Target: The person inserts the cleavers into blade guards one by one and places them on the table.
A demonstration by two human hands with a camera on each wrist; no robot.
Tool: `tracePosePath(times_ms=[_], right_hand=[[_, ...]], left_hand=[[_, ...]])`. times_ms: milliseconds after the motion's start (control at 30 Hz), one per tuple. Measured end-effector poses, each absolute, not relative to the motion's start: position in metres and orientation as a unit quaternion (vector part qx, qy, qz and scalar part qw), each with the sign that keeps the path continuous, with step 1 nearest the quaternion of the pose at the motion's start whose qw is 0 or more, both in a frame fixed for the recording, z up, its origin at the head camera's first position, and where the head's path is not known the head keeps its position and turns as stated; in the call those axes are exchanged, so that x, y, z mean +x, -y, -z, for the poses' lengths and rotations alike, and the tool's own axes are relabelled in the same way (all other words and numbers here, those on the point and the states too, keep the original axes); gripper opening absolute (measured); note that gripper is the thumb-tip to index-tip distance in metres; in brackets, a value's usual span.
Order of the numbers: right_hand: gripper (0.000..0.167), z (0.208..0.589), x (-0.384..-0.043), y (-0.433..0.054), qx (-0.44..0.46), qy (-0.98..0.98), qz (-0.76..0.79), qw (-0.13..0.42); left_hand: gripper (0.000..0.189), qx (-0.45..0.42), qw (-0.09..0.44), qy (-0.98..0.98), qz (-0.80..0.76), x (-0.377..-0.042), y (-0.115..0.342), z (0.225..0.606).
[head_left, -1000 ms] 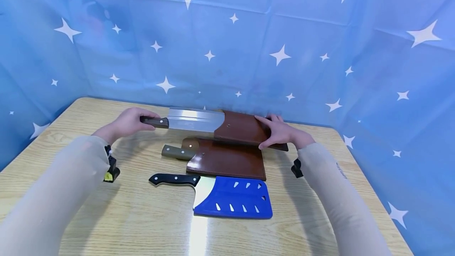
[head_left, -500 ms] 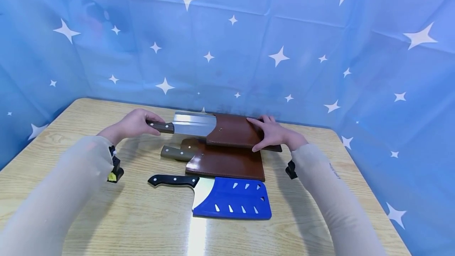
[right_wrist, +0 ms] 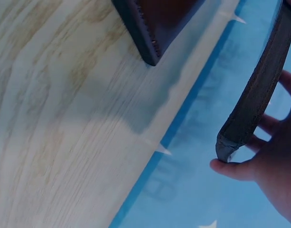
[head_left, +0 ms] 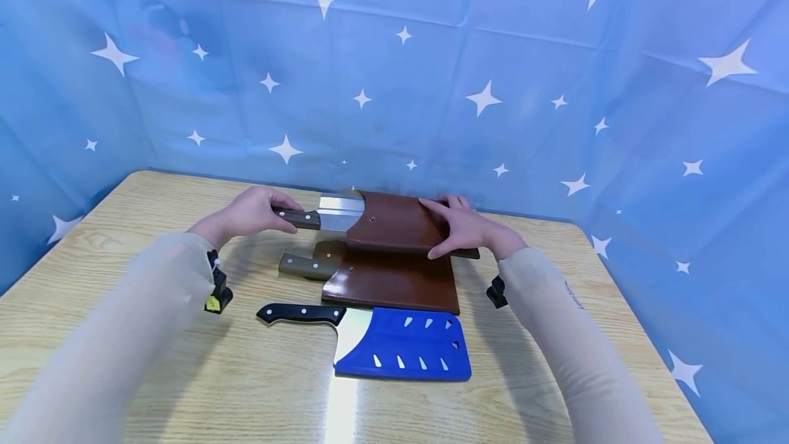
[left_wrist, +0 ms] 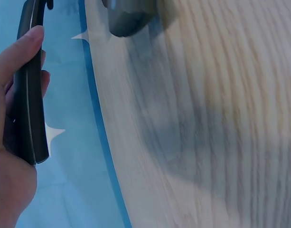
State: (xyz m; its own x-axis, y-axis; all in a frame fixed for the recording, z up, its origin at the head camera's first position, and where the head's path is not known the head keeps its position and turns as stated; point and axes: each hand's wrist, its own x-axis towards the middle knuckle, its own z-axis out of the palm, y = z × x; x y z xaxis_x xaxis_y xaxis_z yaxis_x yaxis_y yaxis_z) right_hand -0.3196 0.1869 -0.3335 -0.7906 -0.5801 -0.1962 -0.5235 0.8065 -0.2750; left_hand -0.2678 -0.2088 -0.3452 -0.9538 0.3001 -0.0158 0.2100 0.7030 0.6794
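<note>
My left hand [head_left: 253, 213] grips the dark wooden handle of a cleaver [head_left: 340, 214]. Part of its bare steel blade shows; the rest is inside a brown leather sheath [head_left: 388, 221]. From the far end, my right hand [head_left: 471, 230] holds that sheath, thumb and fingers across its edges. Both are raised above the table. In the left wrist view, thumb and fingers wrap the handle [left_wrist: 31, 104]. The right wrist view has the sheath's thick edge [right_wrist: 257, 95] between thumb and fingers.
Below lies another brown leather sheath [head_left: 394, 286] with an olive-handled knife [head_left: 302, 266] in it. Nearer me is a black-handled cleaver [head_left: 302, 312] in a blue slotted blade cover [head_left: 419, 344]. A starry blue cloth [head_left: 394, 108] hangs behind the wooden table [head_left: 234, 375].
My left hand has moved right and the blade has slid deeper into the sheath, so less steel shows. My right hand and the sheath have shifted a little left.
</note>
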Motion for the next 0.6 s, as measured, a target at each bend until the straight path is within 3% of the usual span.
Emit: tracePosePath(times_ms=[600], right_hand=[[0.108, 0.327, -0.321, -0.176, -0.297, -0.942, 0.093, 0.122]], left_hand=[[0.035, 0.155, 0.064, -0.915, -0.366, -0.278, 0.187, 0.34]])
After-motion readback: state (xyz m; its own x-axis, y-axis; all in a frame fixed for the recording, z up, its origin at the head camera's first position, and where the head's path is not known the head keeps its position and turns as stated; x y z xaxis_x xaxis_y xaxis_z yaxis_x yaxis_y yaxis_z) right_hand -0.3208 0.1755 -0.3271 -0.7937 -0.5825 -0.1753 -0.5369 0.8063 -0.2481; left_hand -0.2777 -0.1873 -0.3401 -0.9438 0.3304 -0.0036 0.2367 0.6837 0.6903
